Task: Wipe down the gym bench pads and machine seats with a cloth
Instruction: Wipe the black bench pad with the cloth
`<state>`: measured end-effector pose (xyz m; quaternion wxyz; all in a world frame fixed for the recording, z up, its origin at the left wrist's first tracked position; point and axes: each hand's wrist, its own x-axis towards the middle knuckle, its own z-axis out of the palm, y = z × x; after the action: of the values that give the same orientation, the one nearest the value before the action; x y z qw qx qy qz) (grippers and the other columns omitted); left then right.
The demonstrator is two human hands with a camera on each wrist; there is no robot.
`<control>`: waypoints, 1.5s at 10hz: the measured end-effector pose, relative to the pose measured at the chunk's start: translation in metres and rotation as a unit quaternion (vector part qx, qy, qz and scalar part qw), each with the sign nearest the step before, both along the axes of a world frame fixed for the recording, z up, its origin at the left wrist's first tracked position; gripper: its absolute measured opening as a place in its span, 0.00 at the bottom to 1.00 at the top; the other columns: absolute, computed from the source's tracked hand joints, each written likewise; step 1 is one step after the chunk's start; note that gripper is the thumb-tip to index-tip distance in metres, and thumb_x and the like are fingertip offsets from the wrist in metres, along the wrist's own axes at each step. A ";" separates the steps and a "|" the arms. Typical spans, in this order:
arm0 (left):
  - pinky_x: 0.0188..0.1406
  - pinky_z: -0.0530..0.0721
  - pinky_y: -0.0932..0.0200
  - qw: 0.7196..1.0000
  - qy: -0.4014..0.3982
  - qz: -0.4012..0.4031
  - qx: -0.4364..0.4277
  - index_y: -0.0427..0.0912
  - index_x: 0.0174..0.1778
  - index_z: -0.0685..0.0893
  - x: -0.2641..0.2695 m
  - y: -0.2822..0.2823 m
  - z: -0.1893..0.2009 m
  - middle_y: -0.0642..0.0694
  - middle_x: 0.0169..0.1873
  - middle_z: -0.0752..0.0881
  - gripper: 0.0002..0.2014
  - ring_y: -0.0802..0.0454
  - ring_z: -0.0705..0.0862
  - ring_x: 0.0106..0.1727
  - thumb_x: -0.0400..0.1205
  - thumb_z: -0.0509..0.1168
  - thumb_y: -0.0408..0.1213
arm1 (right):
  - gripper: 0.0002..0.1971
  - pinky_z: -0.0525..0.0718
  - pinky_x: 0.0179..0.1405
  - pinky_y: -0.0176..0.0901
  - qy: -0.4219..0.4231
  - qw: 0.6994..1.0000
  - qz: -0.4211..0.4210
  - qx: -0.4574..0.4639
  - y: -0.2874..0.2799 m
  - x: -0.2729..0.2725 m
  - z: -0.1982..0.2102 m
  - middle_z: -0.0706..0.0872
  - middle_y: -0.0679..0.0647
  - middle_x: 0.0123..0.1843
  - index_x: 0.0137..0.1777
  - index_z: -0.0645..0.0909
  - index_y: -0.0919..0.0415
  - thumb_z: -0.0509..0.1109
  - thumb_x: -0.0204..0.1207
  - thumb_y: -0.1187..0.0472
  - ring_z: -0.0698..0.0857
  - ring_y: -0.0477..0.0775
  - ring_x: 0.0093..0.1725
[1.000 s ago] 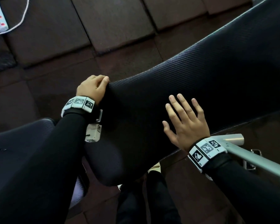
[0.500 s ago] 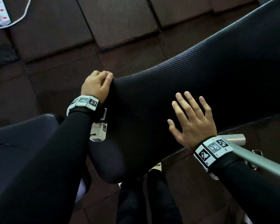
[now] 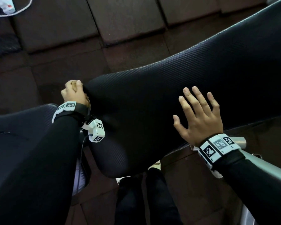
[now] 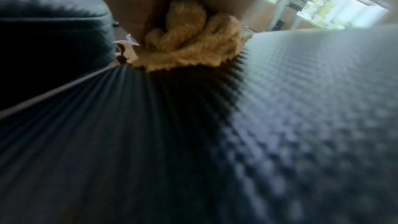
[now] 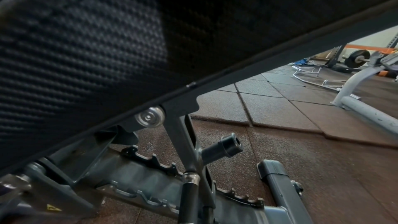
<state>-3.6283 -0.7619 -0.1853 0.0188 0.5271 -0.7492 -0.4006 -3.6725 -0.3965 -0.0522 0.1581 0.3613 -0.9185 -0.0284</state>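
Note:
A black textured bench back pad (image 3: pixel 177 88) slants up to the right, and the same pad (image 4: pixel 280 108) fills the left wrist view. My left hand (image 3: pixel 74 91) grips a bunched tan cloth (image 4: pixel 189 43) against the pad's left side edge; in the head view only a sliver of cloth (image 3: pixel 72 84) shows between the fingers. My right hand (image 3: pixel 199 114) lies flat on the pad's near side, fingers straight and spread, holding nothing. The right wrist view shows the pad (image 5: pixel 86 48) from below, no fingers in it.
The black seat pad (image 3: pixel 23 127) lies at lower left under my left arm. A grey metal bar (image 3: pixel 258 161) runs under my right wrist. The bench's notched adjustment frame (image 5: pixel 150 190) stands beneath the pad. A white power strip and cable (image 3: pixel 5 7) lie on brown rubber floor tiles (image 3: pixel 55 30).
My left hand has slid down the pad's left edge and rolled over, so the cloth now peeks out. The right hand stays flat on the pad.

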 end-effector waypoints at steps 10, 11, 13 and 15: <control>0.57 0.70 0.66 0.992 0.037 0.123 0.011 0.32 0.72 0.72 0.206 0.187 0.024 0.29 0.68 0.72 0.19 0.34 0.76 0.65 0.84 0.60 0.28 | 0.25 0.59 0.78 0.57 0.019 0.999 -0.008 -0.028 0.000 0.001 -0.003 0.74 0.54 0.75 0.68 0.76 0.60 0.61 0.77 0.45 0.67 0.54 0.79; 0.62 0.68 0.71 0.990 0.094 0.107 -0.024 0.31 0.71 0.73 0.194 0.200 0.040 0.29 0.69 0.71 0.19 0.35 0.75 0.69 0.83 0.61 0.25 | 0.25 0.60 0.78 0.57 0.019 0.999 -0.004 -0.033 -0.001 0.000 -0.003 0.75 0.54 0.75 0.68 0.77 0.60 0.60 0.78 0.45 0.67 0.54 0.78; 0.79 0.59 0.64 0.962 0.238 -0.135 -0.026 0.39 0.75 0.72 0.141 0.228 0.072 0.37 0.78 0.67 0.22 0.43 0.61 0.81 0.84 0.62 0.34 | 0.25 0.61 0.78 0.58 0.015 0.999 -0.005 -0.034 -0.001 0.000 -0.002 0.75 0.54 0.75 0.68 0.77 0.60 0.60 0.78 0.45 0.69 0.55 0.78; 0.79 0.39 0.43 0.933 0.230 -0.276 -0.003 0.61 0.80 0.59 0.127 0.241 0.070 0.54 0.84 0.48 0.26 0.46 0.40 0.84 0.85 0.55 0.50 | 0.25 0.61 0.77 0.58 0.018 0.999 0.006 -0.036 0.001 0.000 -0.003 0.76 0.55 0.74 0.68 0.77 0.60 0.59 0.78 0.45 0.69 0.56 0.77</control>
<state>-3.5013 -0.5204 -0.1150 0.0809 0.1934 -0.8417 -0.4975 -3.6720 -0.3959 -0.0548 0.1879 0.3600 -0.9138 -0.0015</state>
